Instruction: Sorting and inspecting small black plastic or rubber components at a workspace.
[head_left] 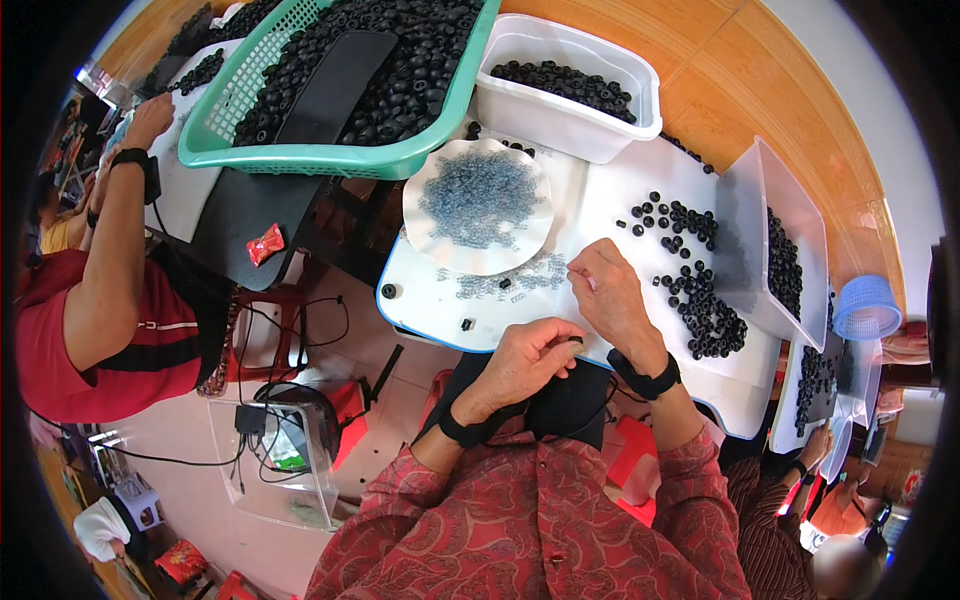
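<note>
Left hand [525, 360] at bench [610, 215] edge, grip pinched shut on black ring [576, 341]. Right hand [608, 290] fingers curled by clear rings [505, 282]; hold unclear. I'd keep pinch steady, seat squarely.

A single head-worn fisheye view is looking steeply down from above the person's chest onto the white work board [610, 200], sitting close enough that the patterned red shirt is filling the lower edge. The forearms are entering from below, with the left hand [525, 360] at the board's near edge and the right hand [612, 290] just beyond it. Straight edges are bending toward the dark circular rim. The green basket [330, 155] is lying at the far edge.
</note>
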